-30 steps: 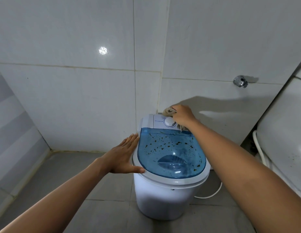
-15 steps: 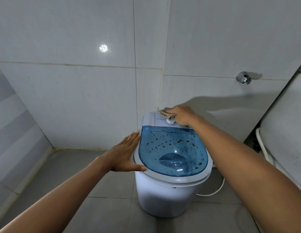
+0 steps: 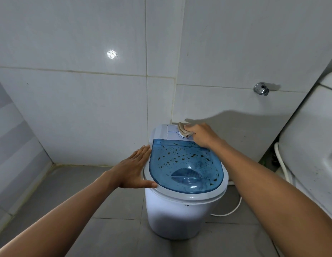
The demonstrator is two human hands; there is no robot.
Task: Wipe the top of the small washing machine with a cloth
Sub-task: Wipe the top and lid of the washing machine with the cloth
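The right hand (image 3: 202,135) is gripping a beige cloth (image 3: 183,129) and pressing it on the white control panel at the back of the small washing machine (image 3: 182,206) — the left hand (image 3: 132,170), flat and open, is leaning on its left rim.

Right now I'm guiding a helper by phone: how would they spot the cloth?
Find the small white washing machine with the blue lid in the tiled corner. At its far end, over the dial, the right hand clutches the cloth: crumpled and beige, the only fabric there.
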